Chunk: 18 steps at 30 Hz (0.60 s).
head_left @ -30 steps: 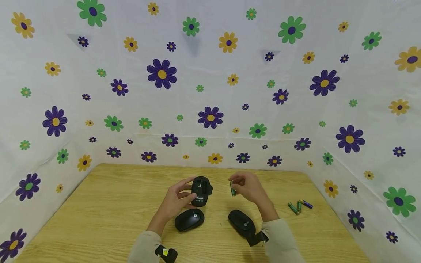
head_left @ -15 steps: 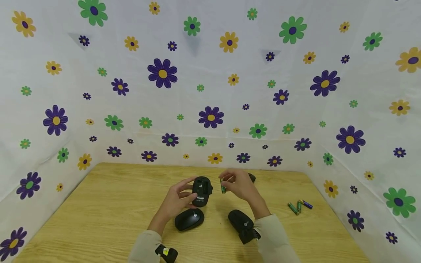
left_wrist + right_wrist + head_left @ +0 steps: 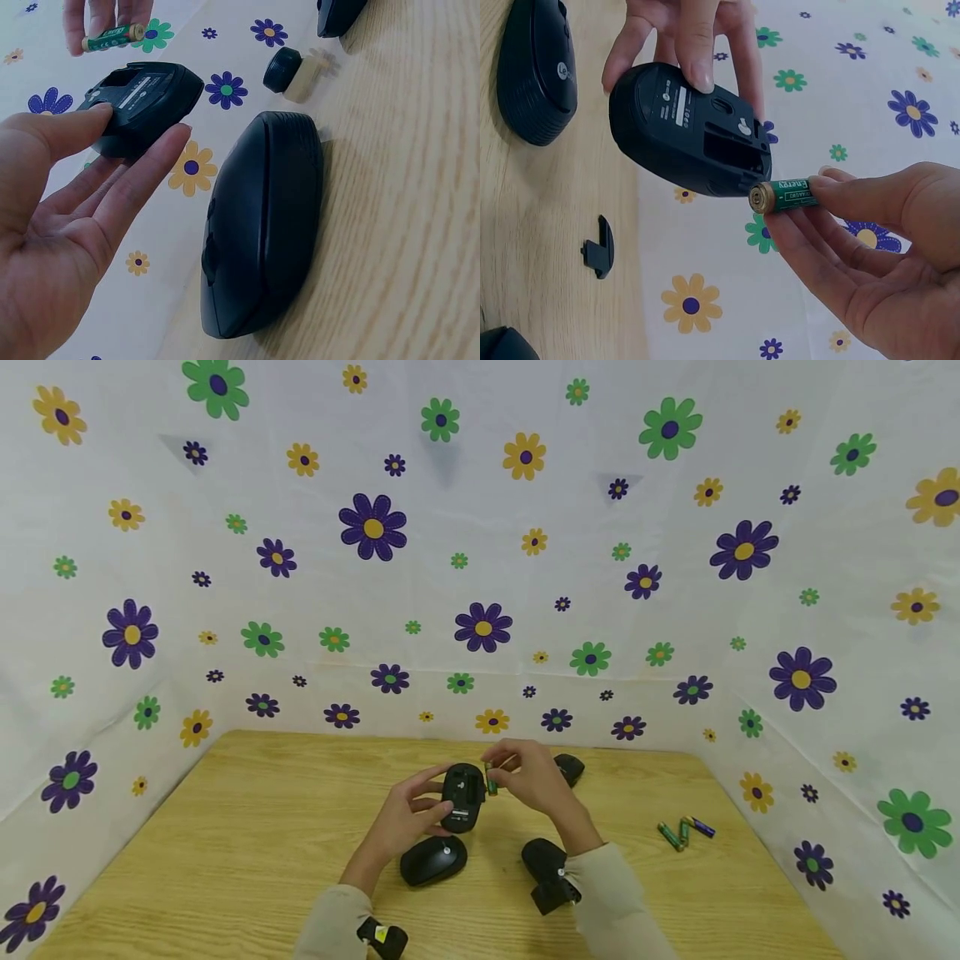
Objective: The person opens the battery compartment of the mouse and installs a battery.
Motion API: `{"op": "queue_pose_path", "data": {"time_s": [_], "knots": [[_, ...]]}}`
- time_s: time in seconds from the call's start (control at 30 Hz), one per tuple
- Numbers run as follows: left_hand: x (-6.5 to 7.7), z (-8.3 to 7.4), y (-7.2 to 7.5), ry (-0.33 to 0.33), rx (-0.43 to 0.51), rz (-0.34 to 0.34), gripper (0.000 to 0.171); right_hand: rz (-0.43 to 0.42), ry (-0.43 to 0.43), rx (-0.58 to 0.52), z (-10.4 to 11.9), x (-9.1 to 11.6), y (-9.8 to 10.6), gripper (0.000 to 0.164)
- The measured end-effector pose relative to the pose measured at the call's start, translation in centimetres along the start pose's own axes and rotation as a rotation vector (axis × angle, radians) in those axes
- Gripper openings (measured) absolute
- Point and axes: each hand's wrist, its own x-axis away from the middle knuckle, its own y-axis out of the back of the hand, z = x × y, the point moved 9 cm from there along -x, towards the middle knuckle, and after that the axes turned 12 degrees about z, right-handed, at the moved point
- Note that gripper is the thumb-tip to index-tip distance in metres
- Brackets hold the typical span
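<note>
My left hand (image 3: 411, 814) holds a black computer mouse (image 3: 459, 818) with its underside up, thumb on top and fingers beneath. Its battery slot, near the far end, is uncovered and no battery shows in it in the right wrist view. Between thumb and fingers, my right hand (image 3: 528, 774) pinches a green AA-type battery (image 3: 791, 194). That battery is close beside the slot end of the mouse, its gold-coloured end facing the mouse in the right wrist view. A second black mouse (image 3: 259, 225) rests right side up on the table, below my left hand.
Another black mouse (image 3: 542, 858) lies by my right sleeve, partly behind the wrist camera. A dark mouse-like object (image 3: 572, 768) sits behind my right hand. Two green batteries (image 3: 670, 837) and a blue one (image 3: 702, 827) lie at right. A small black cover-like piece (image 3: 604, 249) rests on the table.
My right hand has moved left with the battery, up to the mouse, bringing the dark object behind it into sight. The left hand and its mouse have stayed nearly still.
</note>
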Motion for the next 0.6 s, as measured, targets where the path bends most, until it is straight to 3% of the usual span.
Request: {"op": "queue_pose_path", "data": {"time_s": [0.6], "knots": [[0.1, -0.1, 0.2, 0.005, 0.015, -0.013, 0.060, -0.018, 0.019, -0.011, 0.9, -0.9, -1.3, 0.013]]}}
